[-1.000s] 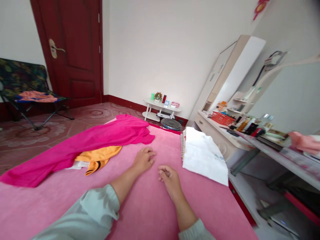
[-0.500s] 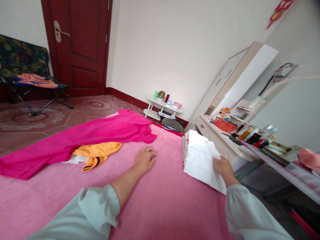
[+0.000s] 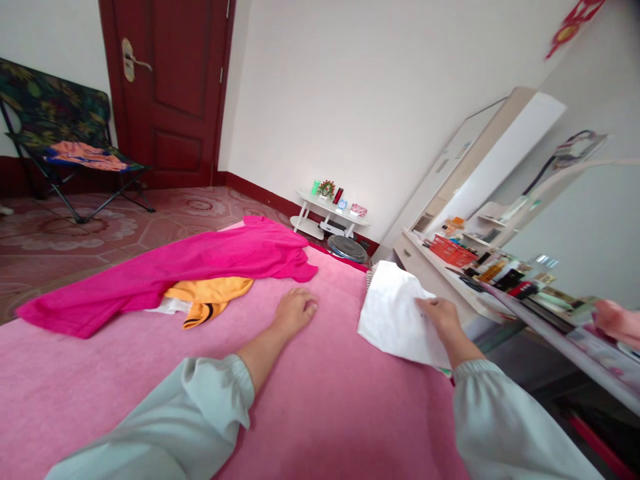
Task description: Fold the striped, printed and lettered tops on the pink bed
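White garment [image 3: 393, 310] has shifted left since the earlier frame, the right hand [image 3: 443, 320] going with it, fingers pinching its right edge; cloth lies left of them, long axis running near-right to far-left. Left hand [image 3: 296, 312] farther off across the pink bedspread [image 3: 320, 407], fingers loosely curled, grasping nothing; yellow garment [image 3: 217, 293] left of them, magenta garment [image 3: 200, 263] left and beyond.

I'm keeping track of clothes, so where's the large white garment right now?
In the head view, the white garment is on the right side of the pink cover, pinched at its right edge by the right hand, near the dresser.
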Action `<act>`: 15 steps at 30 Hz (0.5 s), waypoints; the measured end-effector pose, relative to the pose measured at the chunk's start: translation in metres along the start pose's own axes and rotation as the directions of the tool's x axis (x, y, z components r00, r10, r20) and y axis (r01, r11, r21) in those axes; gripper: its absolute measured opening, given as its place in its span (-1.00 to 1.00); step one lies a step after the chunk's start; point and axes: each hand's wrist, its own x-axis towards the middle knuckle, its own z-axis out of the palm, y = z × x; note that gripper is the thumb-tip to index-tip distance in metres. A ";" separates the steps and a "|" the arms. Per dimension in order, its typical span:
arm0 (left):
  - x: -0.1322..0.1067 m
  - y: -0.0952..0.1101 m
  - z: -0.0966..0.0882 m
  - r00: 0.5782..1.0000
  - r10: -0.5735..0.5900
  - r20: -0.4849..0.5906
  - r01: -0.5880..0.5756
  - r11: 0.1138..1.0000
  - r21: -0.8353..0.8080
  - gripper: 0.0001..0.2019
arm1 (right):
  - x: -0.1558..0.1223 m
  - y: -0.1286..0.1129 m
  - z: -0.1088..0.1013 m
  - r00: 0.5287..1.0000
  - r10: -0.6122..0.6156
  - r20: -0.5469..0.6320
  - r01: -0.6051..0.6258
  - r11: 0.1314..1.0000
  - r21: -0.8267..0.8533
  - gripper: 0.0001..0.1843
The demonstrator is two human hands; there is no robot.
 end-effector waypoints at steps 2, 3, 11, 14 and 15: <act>0.001 0.001 -0.003 0.996 -0.037 -0.081 0.025 0.990 -0.138 -0.76 | -0.024 -0.043 -0.007 0.995 -0.093 0.042 0.091 0.994 0.055 -0.76; 0.003 0.002 -0.008 0.987 -0.073 -0.142 0.040 0.974 -0.222 -0.73 | -0.042 -0.067 -0.012 0.978 -0.203 0.046 0.198 0.976 0.088 -0.78; 0.010 0.006 -0.083 0.966 -0.222 -0.130 0.110 0.814 -0.570 -0.48 | -0.225 -0.179 -0.019 0.556 -0.636 0.536 0.448 0.772 0.451 -0.96; 0.001 -0.007 -0.088 0.971 -0.222 0.089 0.238 0.933 -0.270 -0.54 | -0.236 -0.171 0.010 0.731 -0.536 0.422 0.332 0.820 0.467 -0.84; -0.001 -0.013 -0.087 0.962 -0.250 0.106 0.264 0.953 -0.150 -0.55 | -0.235 -0.166 0.020 0.787 -0.498 0.363 0.314 0.831 0.459 -0.79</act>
